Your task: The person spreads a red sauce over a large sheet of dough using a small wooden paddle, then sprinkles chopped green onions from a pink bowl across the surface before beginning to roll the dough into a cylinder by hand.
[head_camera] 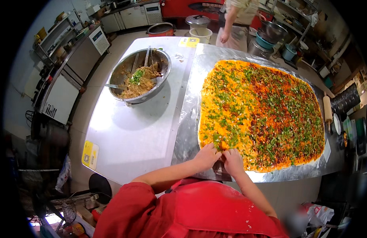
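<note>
A broad, thin sheet of dough [260, 116] lies spread over a metal work surface. Orange-yellow paste, dark red sauce and chopped green onion cover it, with the darker sauce mostly on the right part. At its near left edge, my left hand [206, 156] and my right hand [233, 160] are close together, fingertips pinching the rim of the dough. The fingers hide the exact bit of edge they hold. Left of the sheet, a large steel bowl [140, 99] contains a brown shredded filling [141, 83] topped with chopped green onion. Several metal utensils lean in the bowl.
The metal sheet [186, 142] adjoins a white tabletop [129, 139]. A rolling pin [327, 108] lies beyond the dough's right edge, near stacked dishes. Across the table stands another person [237, 23] beside pots and a white bucket [201, 35]. Steel counters [82, 61] line the left wall.
</note>
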A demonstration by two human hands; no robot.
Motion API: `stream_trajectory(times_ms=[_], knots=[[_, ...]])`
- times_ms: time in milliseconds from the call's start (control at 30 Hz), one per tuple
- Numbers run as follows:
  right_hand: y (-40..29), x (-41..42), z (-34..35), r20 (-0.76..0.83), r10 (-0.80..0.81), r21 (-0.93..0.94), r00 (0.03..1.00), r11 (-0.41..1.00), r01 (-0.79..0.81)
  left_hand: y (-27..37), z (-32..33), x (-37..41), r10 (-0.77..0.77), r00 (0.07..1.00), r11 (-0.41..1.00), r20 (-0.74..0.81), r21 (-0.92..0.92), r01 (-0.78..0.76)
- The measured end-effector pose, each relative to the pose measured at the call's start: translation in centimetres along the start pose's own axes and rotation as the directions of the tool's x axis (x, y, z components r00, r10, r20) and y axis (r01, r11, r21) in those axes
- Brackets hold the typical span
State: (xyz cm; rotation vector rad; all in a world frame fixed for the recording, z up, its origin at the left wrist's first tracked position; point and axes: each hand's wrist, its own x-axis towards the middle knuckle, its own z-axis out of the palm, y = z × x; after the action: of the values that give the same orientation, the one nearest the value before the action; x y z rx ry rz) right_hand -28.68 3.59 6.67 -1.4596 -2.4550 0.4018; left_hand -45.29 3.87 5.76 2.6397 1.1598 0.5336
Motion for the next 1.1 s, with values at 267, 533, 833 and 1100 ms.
stream_trajectory(times_ms=[267,533,833,1100], knots=[[1.2,-1.2,0.4,-0.049,-0.093,-0.1,0.994,0.991,0.087,0.4,0.5,1.1,0.048,0.994,0.99,0.094,0.125,-0.059],[1.6,-1.7,-0.2,-0.187,0.011,0.002,0.982,1.0,-0.011,0.0,1.3,2.0,0.007,0.998,0.998,-0.063,0.07,-0.002],[3.7,-1.2,-0.3,-0.272,0.127,0.011,0.954,0.992,-0.129,0.3,1.6,3.5,0.037,0.999,0.996,-0.024,0.077,-0.035],[4.2,-2.8,-0.4,-0.247,0.134,-0.049,0.96,0.987,-0.15,0.5,0.7,4.3,-0.109,0.991,0.993,0.08,0.055,0.105]])
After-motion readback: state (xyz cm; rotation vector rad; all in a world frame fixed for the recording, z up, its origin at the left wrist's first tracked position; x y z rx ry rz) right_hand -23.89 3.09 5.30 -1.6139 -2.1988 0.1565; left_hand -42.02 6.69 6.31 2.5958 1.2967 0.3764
